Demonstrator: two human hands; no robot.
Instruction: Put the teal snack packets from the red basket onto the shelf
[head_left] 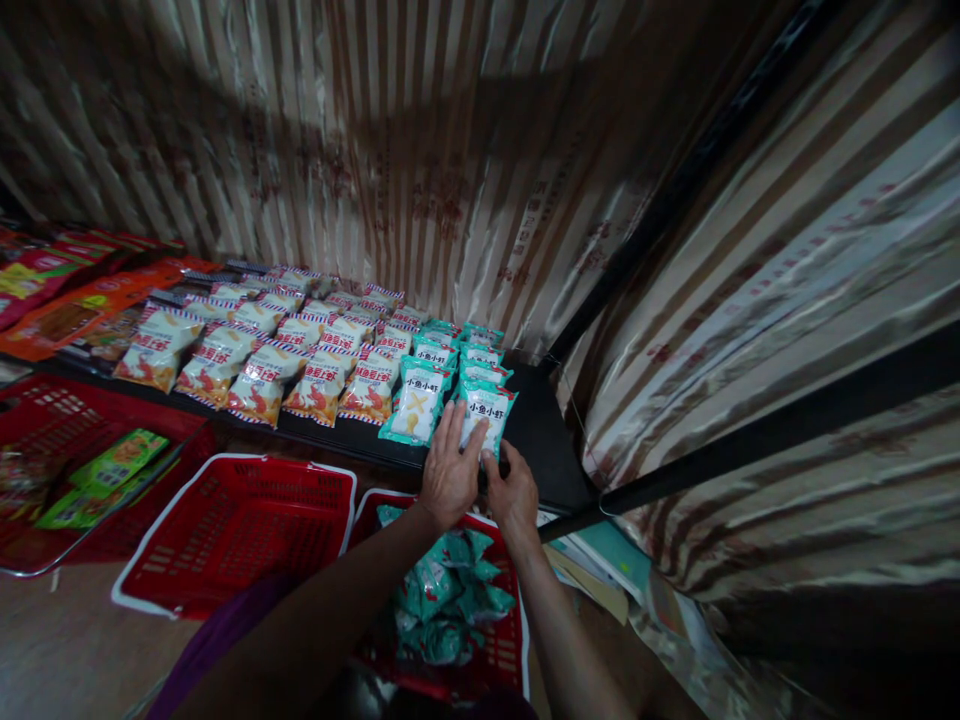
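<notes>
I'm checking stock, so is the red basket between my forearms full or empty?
Partly full: teal packets lie heaped in the red basket, and its bare red mesh shows to their right.

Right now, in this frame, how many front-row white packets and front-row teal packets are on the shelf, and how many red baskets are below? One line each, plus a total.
Front-row white packets: 5
Front-row teal packets: 2
Red baskets: 3
Total: 10
</notes>
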